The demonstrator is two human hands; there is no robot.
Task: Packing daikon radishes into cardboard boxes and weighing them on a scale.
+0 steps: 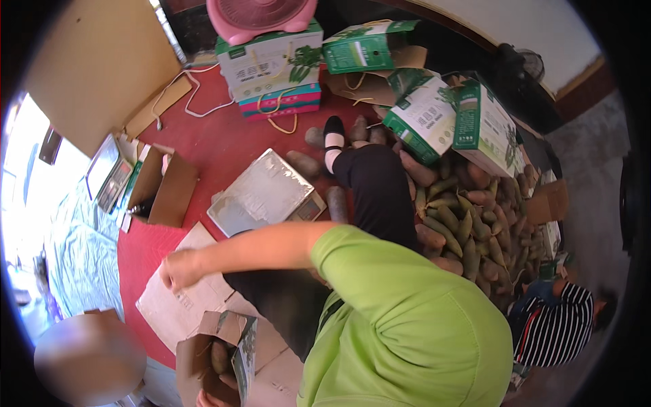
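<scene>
My right arm reaches out to the left from a green sleeve. My right hand is curled into a loose fist above a flattened cardboard sheet, and no object shows in it. At the lower edge, only the fingers of my left hand show, gripping the near side of an open cardboard box. Inside that box lie several brown sweet potatoes. Beyond my right forearm, a flat scale with a silvery top stands on the red floor covering.
A large heap of sweet potatoes spreads to my right. Green-and-white cartons stand behind it. A pink fan tops stacked boxes. Another box and scale stand far left. A person in a striped top is at lower right.
</scene>
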